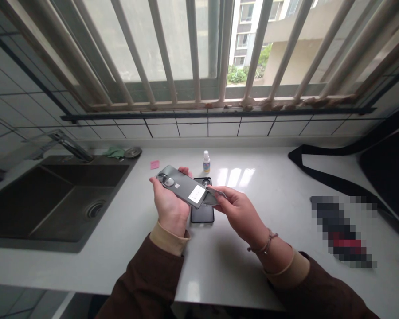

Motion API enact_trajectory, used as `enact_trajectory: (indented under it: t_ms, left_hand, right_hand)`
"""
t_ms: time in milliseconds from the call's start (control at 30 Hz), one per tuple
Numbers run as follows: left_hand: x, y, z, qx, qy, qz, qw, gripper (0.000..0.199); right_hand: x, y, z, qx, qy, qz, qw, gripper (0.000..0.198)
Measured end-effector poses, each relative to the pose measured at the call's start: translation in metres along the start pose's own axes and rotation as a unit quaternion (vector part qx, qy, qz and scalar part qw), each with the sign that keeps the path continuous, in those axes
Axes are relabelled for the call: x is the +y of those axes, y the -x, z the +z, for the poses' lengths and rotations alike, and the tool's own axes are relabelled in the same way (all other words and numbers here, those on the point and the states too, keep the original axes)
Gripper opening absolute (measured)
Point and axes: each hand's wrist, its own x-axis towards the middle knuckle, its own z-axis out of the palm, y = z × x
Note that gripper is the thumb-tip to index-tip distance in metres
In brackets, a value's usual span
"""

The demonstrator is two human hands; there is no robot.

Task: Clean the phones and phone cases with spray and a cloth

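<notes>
My left hand [173,206] is wrapped round a grey smartphone [182,184], its back with the camera ring facing up and a white label near its lower end. Pinched in my right hand [237,206] is a folded grey cloth [213,196], which meets the phone's lower right end. Whether the cloth presses on the phone or only overlaps it, I cannot tell. Below them a black phone case [202,215] lies on the counter, partly hidden by the phone and cloth. Behind it stands a small white-capped bottle [206,162] with a coloured label.
A pink paper slip [154,165] lies on the white counter [119,261]. To the left is a dark sink [66,212] with a faucet [75,148], a green cloth [115,152] and a drain strainer [133,152]. At right are a black strap [315,166] and a pixelated dark item [342,235].
</notes>
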Motion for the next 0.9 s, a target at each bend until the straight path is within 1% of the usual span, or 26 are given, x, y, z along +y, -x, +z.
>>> enact_trajectory:
  t_ms: [100,167,233,367,500,533,600,633,667,700,767,833,867,900]
  left_hand:
    - [-0.005,0.006,0.001,-0.046,0.015,0.084,0.995,0.067]
    - [-0.008,0.01,0.001,-0.063,0.01,0.139,0.988,0.066]
    - [-0.008,0.015,0.002,-0.067,0.0,0.183,0.981,0.067]
    - [-0.003,0.02,0.005,-0.061,-0.017,0.211,0.975,0.066]
    - [0.004,0.016,0.004,-0.038,-0.001,0.21,0.977,0.07]
    - [0.005,0.013,0.003,-0.029,0.005,0.196,0.98,0.071]
    - [0.006,0.008,0.001,-0.01,0.011,0.148,0.989,0.072]
    - [0.005,0.005,0.0,0.0,0.01,0.114,0.993,0.073]
    - [0.004,0.003,-0.001,0.006,0.001,0.071,0.997,0.073]
    - [0.003,0.002,-0.002,0.007,-0.014,0.019,1.0,0.074]
    - [-0.001,0.004,-0.003,-0.01,-0.06,-0.109,0.992,0.077]
    - [-0.004,0.009,-0.003,-0.058,-0.118,-0.227,0.965,0.08]
    - [-0.004,0.013,-0.003,-0.089,-0.145,-0.272,0.947,0.083]
    - [-0.005,0.017,-0.003,-0.121,-0.171,-0.304,0.929,0.085]
  right_hand:
    - [0.005,0.0,0.005,-0.001,-0.096,0.041,0.995,0.041]
    - [0.007,0.001,0.01,0.001,-0.132,0.054,0.99,0.041]
    - [0.008,0.003,0.014,-0.002,-0.149,0.065,0.987,0.04]
    - [0.009,0.008,0.018,-0.029,-0.143,0.071,0.987,0.038]
    - [0.009,0.012,0.018,-0.074,-0.135,0.074,0.985,0.036]
    - [0.008,0.013,0.018,-0.095,-0.135,0.079,0.983,0.036]
    - [0.006,0.014,0.016,-0.133,-0.137,0.085,0.978,0.036]
    - [0.005,0.014,0.014,-0.133,-0.14,0.081,0.978,0.036]
    - [0.004,0.013,0.011,-0.114,-0.141,0.07,0.981,0.035]
    - [0.002,0.011,0.007,-0.074,-0.139,0.049,0.986,0.034]
    - [-0.002,0.006,-0.003,0.048,-0.111,-0.015,0.993,0.033]
    - [-0.007,0.0,-0.013,0.167,-0.03,-0.092,0.981,0.032]
    - [-0.009,-0.003,-0.018,0.206,0.027,-0.122,0.971,0.031]
    - [-0.011,-0.005,-0.021,0.231,0.082,-0.148,0.958,0.03]
